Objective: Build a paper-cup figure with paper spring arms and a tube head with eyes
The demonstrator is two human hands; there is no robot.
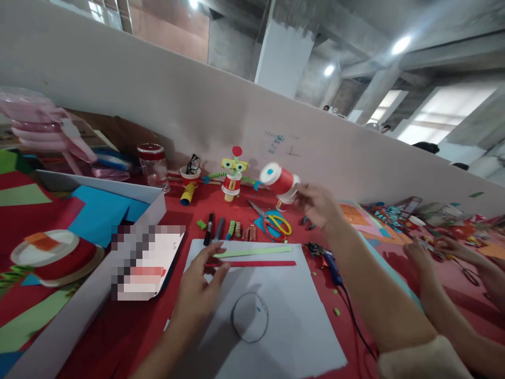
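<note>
My right hand is raised over the back of the table, fingers closed on a paper cup by its rim end. The cup has a red band and white ends, is tilted, and carries a small blue mark on its base. My left hand hovers or rests at the left of a white sheet, thumb and fingers apart. Near its fingertips lie a light green paper strip and a red paper strip. A circle is drawn on the sheet.
Scissors, a black marker, folded paper springs and a paper-cup figure stand or lie behind the sheet. Right is a glue gun with its cord; left, a phone and an open box. Another person's hands are at far right.
</note>
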